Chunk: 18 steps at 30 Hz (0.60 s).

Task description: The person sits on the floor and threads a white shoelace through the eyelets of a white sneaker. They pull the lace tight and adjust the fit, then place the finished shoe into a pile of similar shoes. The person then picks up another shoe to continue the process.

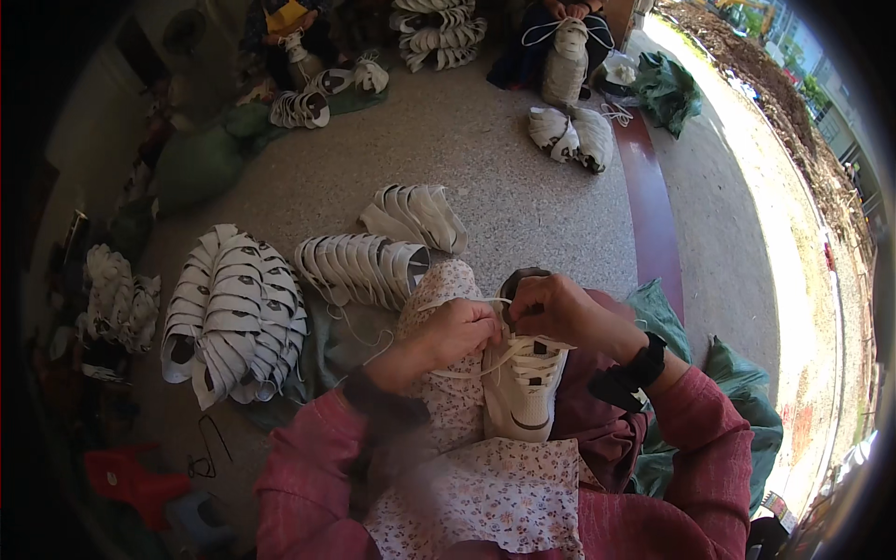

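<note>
A cream shoe upper (525,406) rests on my lap, toe toward me, over a floral cloth (439,411). White shoelace (495,359) runs through its upper eyelets and loops out to the left. At the left edge of the shoe's opening, my left hand (459,333) is closed in a pinch on the lace. My right hand (560,313) is closed over the shoe's opening, fingertips also pinching lace. A short stretch of lace spans the gap between both hands. The fingertips partly cover the top eyelets.
Nested stacks of shoe uppers (233,313) stand at the left, with more rows (359,266) ahead of my knees. Green sacks (742,383) lie at my right. A red stool (140,485) sits at lower left. Two people work across the floor, one lacing a tall stack (566,65).
</note>
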Motion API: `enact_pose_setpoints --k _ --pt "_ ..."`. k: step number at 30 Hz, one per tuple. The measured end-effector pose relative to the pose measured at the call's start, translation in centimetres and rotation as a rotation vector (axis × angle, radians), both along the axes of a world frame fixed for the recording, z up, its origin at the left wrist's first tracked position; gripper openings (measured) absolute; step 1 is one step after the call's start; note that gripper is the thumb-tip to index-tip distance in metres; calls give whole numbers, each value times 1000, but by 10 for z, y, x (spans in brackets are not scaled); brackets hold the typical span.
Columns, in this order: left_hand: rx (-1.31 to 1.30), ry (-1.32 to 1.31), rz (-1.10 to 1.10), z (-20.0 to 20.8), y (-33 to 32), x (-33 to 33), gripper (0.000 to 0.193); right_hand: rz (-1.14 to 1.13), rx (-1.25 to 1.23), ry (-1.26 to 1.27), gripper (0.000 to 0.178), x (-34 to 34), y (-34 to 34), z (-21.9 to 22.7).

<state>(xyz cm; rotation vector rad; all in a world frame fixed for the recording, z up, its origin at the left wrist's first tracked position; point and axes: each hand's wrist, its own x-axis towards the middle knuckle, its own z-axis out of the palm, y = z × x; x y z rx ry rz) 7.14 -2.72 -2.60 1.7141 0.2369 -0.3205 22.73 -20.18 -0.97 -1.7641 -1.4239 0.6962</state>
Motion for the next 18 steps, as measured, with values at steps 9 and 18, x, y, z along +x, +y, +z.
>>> enact_pose_setpoints --k 9,18 --pt "1029 -782 -31 32 -31 -35 22 50 -102 -480 6 -8 -9 32" --pt "629 -606 -279 31 -6 -30 17 -97 -161 -551 3 24 -47 49"
